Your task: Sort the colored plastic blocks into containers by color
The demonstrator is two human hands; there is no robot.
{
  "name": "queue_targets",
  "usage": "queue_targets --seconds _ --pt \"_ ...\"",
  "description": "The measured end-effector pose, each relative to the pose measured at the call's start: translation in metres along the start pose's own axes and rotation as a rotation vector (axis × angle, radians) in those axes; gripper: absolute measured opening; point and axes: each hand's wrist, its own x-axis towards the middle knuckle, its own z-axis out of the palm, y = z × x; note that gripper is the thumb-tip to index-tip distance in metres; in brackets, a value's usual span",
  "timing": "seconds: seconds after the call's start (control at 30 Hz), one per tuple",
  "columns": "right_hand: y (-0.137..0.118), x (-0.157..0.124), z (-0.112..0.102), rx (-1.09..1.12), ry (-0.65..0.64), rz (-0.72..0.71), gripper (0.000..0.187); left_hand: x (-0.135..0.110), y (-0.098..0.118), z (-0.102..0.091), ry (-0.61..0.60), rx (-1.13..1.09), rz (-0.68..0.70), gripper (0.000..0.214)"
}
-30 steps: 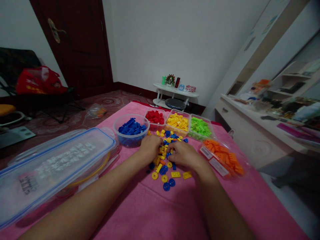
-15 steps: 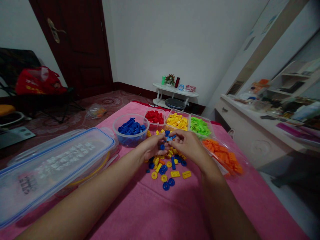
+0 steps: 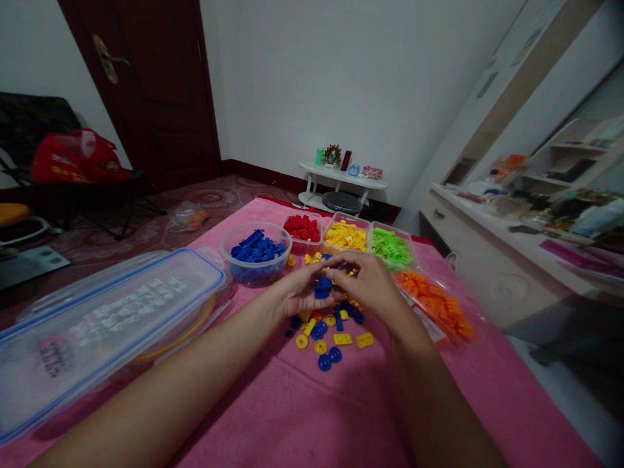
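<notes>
My left hand [image 3: 305, 292] is cupped palm up over the loose pieces, with several blue building blocks [image 3: 322, 288] in its palm. My right hand [image 3: 363, 276] is bent over it, thumb and fingers pinched together at the blue blocks; what lies between those fingertips is hidden. Under and in front of the hands lies a pile of yellow and blue pieces. In it are a yellow ring [image 3: 301, 342], blue wheels [image 3: 324, 362] and a yellow brick [image 3: 364, 340].
Left of the hands stands a round tub [image 3: 256, 273] of blue blocks. Behind are boxes of red blocks [image 3: 302, 227], yellow blocks [image 3: 346, 235] and green blocks [image 3: 390, 247]. Orange blocks [image 3: 435, 305] fill a box at right. A large lidded container [image 3: 112, 325] lies at left.
My left palm has turned further up and its fingers stretch under the right hand. More blue blocks show in it. The right hand has shifted slightly left; the boxes stay put.
</notes>
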Motion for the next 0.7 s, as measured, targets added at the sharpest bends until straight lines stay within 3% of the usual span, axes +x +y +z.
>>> queue_targets --seconds 0.13,0.2,0.27,0.37,0.5,0.6,0.7 --pt "0.001 0.002 -0.007 0.069 0.153 0.030 0.014 -0.003 0.006 0.001 0.051 0.073 -0.030 0.025" --pt "0.001 0.002 -0.010 0.092 0.194 0.033 0.013 -0.007 0.014 0.005 0.073 0.127 0.019 0.022" --pt "0.001 0.002 -0.011 0.095 0.220 0.032 0.014 -0.012 0.026 0.008 0.119 0.184 0.161 0.017" --pt "0.003 0.002 -0.009 0.080 0.233 0.040 0.013 -0.020 0.050 0.002 0.266 0.309 0.537 0.016" --pt "0.011 0.003 -0.007 0.077 0.224 0.058 0.013 -0.024 0.080 -0.030 0.642 0.694 1.029 0.033" --pt "0.014 0.004 -0.002 0.052 0.194 0.074 0.013 -0.025 0.090 -0.049 0.817 1.051 1.087 0.040" --pt "0.005 0.001 0.017 -0.017 0.124 0.033 0.012 -0.027 0.088 -0.049 0.822 1.253 1.056 0.036"
